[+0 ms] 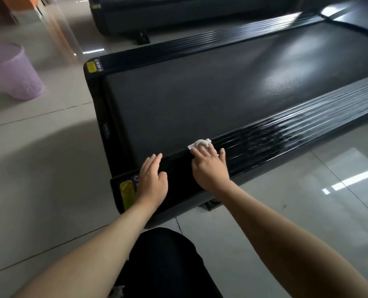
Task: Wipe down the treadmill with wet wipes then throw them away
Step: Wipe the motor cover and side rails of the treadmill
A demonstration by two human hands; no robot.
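Observation:
A black treadmill deck point(200, 100) lies low on the floor, its belt running away to the upper right. My right hand point(210, 167) presses a white wet wipe point(200, 143) flat onto the near ribbed side rail point(297, 127), fingers spread over it. Wet streaks shine on the rail to the right of the wipe. My left hand point(152, 179) rests flat on the same rail near its rear end, beside a yellow sticker point(126, 193), holding nothing.
A lilac perforated waste basket point(15, 74) stands on the tiled floor to the far left. A second treadmill point(157, 11) sits behind the first. Glossy grey tiles point(308, 190) spread on both sides. My dark-clothed knee point(168, 265) is below the rail.

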